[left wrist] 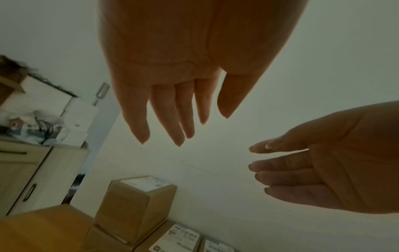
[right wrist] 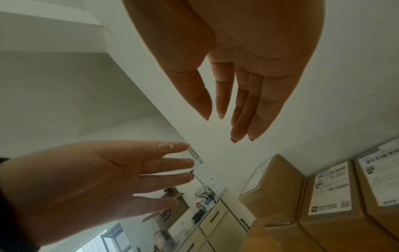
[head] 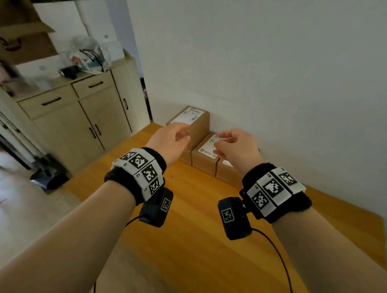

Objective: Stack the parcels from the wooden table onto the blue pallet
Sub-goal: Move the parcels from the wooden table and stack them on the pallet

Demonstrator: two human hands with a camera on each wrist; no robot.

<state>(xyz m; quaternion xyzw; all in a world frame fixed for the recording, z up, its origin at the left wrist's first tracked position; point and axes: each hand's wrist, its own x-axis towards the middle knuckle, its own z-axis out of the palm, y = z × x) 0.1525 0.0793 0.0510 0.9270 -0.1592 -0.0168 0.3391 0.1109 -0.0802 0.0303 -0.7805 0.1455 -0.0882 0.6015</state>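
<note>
Several brown cardboard parcels with white labels stand on the wooden table (head: 195,225) against the wall. One parcel (head: 190,120) sits on top of another at the left end; a lower labelled parcel (head: 206,157) lies to its right, and one more (head: 228,171) beyond that. My left hand (head: 180,135) hovers in front of the top parcel, fingers relaxed and empty. My right hand (head: 221,144) hovers over the lower parcel, also empty. The wrist views show straight fingers on the left hand (left wrist: 172,119) and the right hand (right wrist: 233,105) above the parcels (left wrist: 134,209) (right wrist: 330,196). No blue pallet is in view.
A light wooden cabinet (head: 81,120) with cluttered bags on top stands left of the table. An open cardboard box (head: 19,32) sits higher at the far left. A dark object (head: 50,172) lies on the floor by the table's left edge. The white wall (head: 281,83) backs the parcels.
</note>
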